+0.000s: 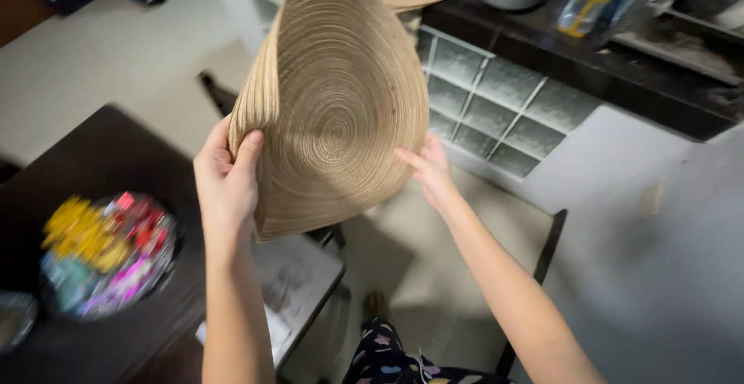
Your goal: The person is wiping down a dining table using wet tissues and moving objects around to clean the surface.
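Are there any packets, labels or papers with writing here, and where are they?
Clear plastic package with blue and yellow print: top right, on the dark counter, upright.
White printed sheet: on the dark table's corner, below the left hand, too blurred to make out.
Small bright wrapped packets in a round glass bowl: left, on the table.

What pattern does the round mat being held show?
The round mat is tan, with concentric coiled rings; head view shows it.

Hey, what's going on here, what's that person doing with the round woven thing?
A person holds a round woven placemat up in the air with both hands. The left hand grips its left edge, thumb on the front, bending that side over. The right hand supports the right edge with its fingers behind. Below on the left, a dark table carries a bowl of colourful small items. A glass-block wall stands behind.
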